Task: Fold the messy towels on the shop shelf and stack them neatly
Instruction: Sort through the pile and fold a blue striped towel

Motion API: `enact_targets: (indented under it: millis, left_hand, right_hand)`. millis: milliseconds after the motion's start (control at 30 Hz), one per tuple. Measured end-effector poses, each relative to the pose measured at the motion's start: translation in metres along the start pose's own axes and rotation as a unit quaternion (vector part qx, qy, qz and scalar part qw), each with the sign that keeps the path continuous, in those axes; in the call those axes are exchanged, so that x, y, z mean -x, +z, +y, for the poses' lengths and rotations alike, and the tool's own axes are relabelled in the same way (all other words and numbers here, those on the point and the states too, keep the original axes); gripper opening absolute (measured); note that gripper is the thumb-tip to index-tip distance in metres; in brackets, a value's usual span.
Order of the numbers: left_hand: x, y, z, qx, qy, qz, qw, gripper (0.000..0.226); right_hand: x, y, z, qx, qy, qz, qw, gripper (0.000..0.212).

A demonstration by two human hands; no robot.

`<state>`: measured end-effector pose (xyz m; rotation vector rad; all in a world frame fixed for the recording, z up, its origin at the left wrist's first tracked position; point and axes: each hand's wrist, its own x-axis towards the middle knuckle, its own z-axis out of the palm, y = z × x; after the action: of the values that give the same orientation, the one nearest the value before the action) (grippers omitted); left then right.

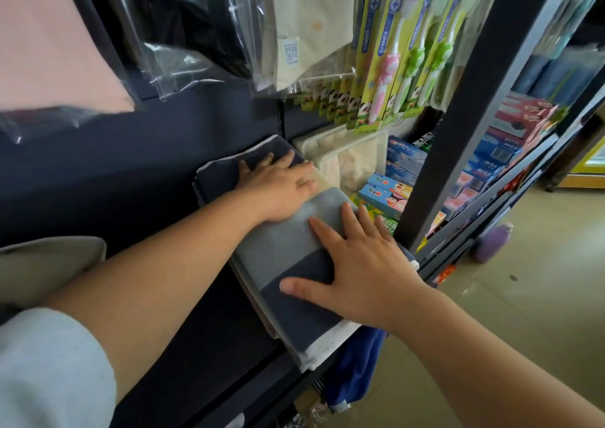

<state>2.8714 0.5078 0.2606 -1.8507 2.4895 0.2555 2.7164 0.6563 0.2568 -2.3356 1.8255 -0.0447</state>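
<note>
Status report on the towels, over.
Open: left hand, right hand, both flat on striped towel. Alongside, clear bin; not blocking.

A pale grey, soft sleeve (49, 368) covers my left arm down to the elbow; my left hand (278, 188), right hand (363, 264) and both forearms are bare.

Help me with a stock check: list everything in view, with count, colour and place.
towels: count unclear, navy, grey, white-edged, stacked on shelf
clear bin: one, holding pale cloth, behind towels
toothpaste boxes: several, blue, right of bin
toothbrush packs: several, green cards, hanging above bin
bagged cloths: several, pink, black, cream, hanging top left
blue cloth: one, below the shelf edge
purple object: one, blurred, on floor
left hand: flat on towels, far end
right hand: flat on towels, near end
</note>
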Motion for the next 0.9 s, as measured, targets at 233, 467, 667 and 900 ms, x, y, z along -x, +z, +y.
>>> enact_targets:
  millis: [233,467,667,900]
  left_hand:
    - [0.008,0.014,-0.025,0.029,-0.065,-0.024,0.997,0.079]
    - [0.006,0.012,-0.032,0.047,-0.15,-0.014,0.988,0.108]
    - [0.012,0.012,-0.026,0.04,-0.129,0.019,0.991,0.091]
    - [0.082,0.002,-0.044,0.087,-0.097,0.186,0.974,0.063]
  right_hand:
    - [-0.027,0.012,0.007,-0.014,-0.007,-0.008,1.0,0.111]
    - [-0.007,0.021,0.013,-0.01,0.007,-0.009,1.0,0.12]
    - [0.004,0.025,0.016,-0.019,0.004,0.0,1.0,0.126]
    - [0.0,-0.01,-0.01,0.001,-0.085,0.041,0.996,0.098]
